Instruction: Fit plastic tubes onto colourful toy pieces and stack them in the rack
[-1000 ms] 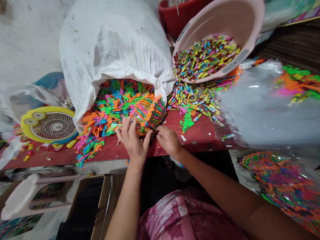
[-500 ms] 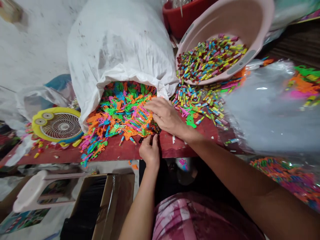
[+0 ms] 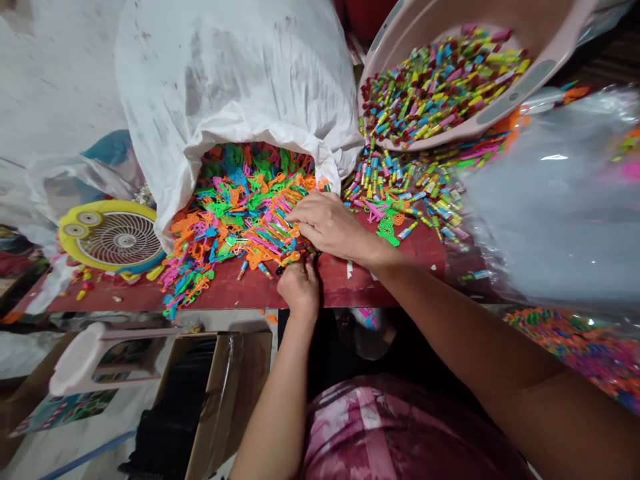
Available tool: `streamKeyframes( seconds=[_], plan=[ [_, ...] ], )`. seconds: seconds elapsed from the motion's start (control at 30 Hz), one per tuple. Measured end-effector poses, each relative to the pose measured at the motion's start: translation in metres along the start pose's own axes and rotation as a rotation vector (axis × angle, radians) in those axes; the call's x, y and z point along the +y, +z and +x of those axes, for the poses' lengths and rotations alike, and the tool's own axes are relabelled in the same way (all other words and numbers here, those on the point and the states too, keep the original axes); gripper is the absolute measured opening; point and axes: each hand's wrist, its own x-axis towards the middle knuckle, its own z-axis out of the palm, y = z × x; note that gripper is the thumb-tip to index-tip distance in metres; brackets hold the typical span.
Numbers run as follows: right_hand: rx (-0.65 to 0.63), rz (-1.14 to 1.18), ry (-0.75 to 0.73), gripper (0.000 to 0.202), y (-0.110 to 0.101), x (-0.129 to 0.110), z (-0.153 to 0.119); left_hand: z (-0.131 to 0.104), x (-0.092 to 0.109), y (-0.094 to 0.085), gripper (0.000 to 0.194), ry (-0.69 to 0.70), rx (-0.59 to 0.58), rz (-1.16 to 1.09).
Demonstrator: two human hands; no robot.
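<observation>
Each grip is unclear: left hand (image 3: 299, 291) curled, right hand (image 3: 332, 228) arched over plastic pieces (image 3: 271, 229).

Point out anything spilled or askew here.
The pink basin is tilted, with small tubes scattered outside it on the red tabletop; plastic pieces spill from the white sack, some reaching the front edge, so both look untidy.

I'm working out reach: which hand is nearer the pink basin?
Right. The right hand is at the pile of plastic pieces, in front and left of the basin; the left hand is farther away, near the table's front edge.
</observation>
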Motion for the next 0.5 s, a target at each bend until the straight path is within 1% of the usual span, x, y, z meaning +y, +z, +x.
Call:
streamKeyframes(
  seconds=[0.2,0.33,0.4,0.5],
  plan=[
    [-0.006,-0.014,0.023,0.027,0.004,-0.001,0.001,0.001,-0.004,0.005,0.042,0.008,-0.002,-0.035],
    [0.003,0.012,0.009,0.029,-0.004,-0.004,0.003,0.000,-0.003,0.001,0.040,-0.004,-0.024,-0.057],
    [0.035,0.049,-0.027,0.035,-0.013,-0.007,-0.001,-0.001,-0.004,-0.001,0.038,-0.014,-0.028,-0.074],
    [0.153,0.089,-0.048,0.042,-0.023,-0.016,-0.018,-0.005,-0.007,-0.004,0.035,0.031,-0.029,-0.134]
  ],
)
